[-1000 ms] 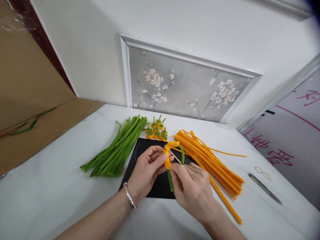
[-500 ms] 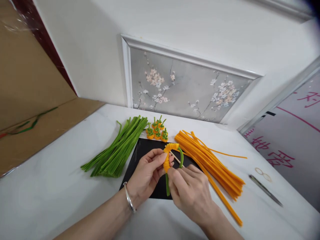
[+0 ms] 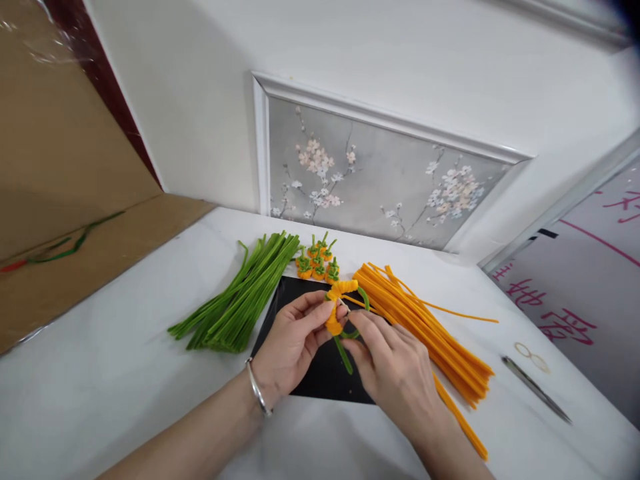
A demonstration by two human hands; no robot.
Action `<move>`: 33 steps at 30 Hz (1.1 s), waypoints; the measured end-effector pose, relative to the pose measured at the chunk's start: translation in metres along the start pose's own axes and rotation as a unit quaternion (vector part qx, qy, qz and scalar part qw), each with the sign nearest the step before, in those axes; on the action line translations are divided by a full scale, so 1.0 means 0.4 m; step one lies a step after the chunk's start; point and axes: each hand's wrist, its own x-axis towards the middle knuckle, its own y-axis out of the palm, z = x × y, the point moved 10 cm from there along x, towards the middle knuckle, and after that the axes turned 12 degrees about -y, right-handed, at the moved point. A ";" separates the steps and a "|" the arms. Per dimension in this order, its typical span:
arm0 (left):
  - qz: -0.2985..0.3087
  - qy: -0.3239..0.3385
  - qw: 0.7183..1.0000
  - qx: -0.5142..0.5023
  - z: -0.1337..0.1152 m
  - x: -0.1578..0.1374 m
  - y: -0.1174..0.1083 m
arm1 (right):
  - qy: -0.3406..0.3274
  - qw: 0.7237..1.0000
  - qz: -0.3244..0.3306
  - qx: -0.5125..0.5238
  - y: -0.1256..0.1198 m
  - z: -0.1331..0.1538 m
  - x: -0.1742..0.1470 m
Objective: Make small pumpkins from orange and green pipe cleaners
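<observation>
My left hand pinches a curled orange chenille-stem coil between thumb and fingers. A green chenille stem is threaded through the coil; one end hangs below it and the other arcs out to the right. My right hand is closed close by, its thumb and index finger at a thin pale stick whose tip meets the inside of the coil. Most of the stick is hidden behind my right fingers. Both hands are held above a black mat.
Green chenille stems lie bundled at left, orange ones at right. Several small orange-and-green pumpkins stand behind the mat. A pen and rubber bands lie far right. Cardboard borders the left side.
My right hand has shifted from the coil's lower end to the pale stick's tip beside its inner side. The hanging green end has swung right. My left hand keeps its pinch.
</observation>
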 end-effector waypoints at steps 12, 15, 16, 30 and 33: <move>-0.011 0.026 0.998 0.053 0.007 -0.020 0.016 | -0.031 0.999 -0.026 0.001 0.001 0.028 0.001; -0.015 0.021 0.999 0.045 0.014 -0.019 0.014 | -0.037 0.999 -0.039 -0.005 -0.004 0.029 0.000; -0.016 0.020 0.999 0.041 0.015 -0.017 0.012 | -0.037 0.999 -0.039 0.001 -0.004 0.026 -0.001; -0.041 0.009 0.998 0.037 0.021 -0.013 -0.004 | -0.075 0.997 -0.003 0.027 0.001 0.063 0.007; -0.035 0.008 0.999 0.034 0.028 -0.014 -0.002 | -0.086 0.996 0.019 0.003 0.014 0.079 0.007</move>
